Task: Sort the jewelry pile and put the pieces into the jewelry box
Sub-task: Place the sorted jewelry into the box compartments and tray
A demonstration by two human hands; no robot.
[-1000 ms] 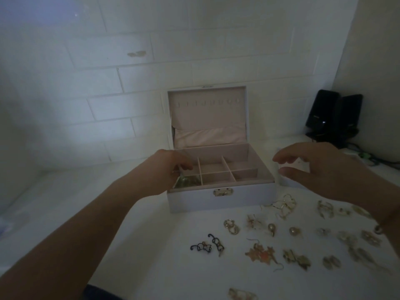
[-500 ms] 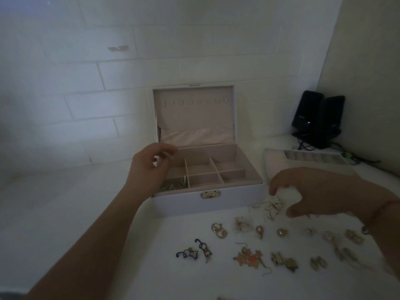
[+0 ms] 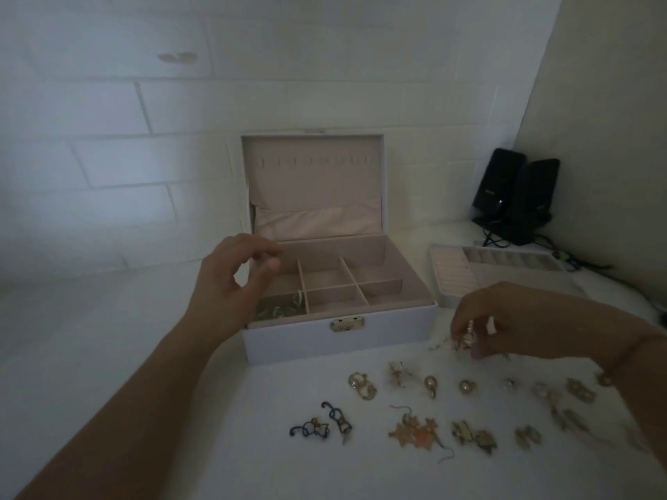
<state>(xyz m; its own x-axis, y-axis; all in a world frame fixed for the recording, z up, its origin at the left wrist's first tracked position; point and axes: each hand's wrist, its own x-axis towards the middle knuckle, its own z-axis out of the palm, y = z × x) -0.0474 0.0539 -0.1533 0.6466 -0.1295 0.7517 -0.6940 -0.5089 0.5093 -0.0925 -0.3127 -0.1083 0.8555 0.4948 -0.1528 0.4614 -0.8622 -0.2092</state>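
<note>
Lavender hinged jewelry box (image 3: 339,337) sits lid-up; my right hand (image 3: 512,323) pinches a gold wire earring (image 3: 460,341), left hand (image 3: 231,283) loosely curled, empty.

jewelry box (image 3: 339,341): smooth matt shell, soft cloth lining | earrings (image 3: 429,387): shiny gold metal | speakers (image 3: 512,196): glossy black plastic

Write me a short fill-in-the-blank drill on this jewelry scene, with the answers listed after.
1. The jewelry box lid stands ____.
2. The right hand pinches a gold piece just ____ the box's right front corner.
3. Jewelry already lies in the box's front ____ compartment.
4. Two ____ speakers stand in the corner.

Answers: open; beside; left; black
</note>
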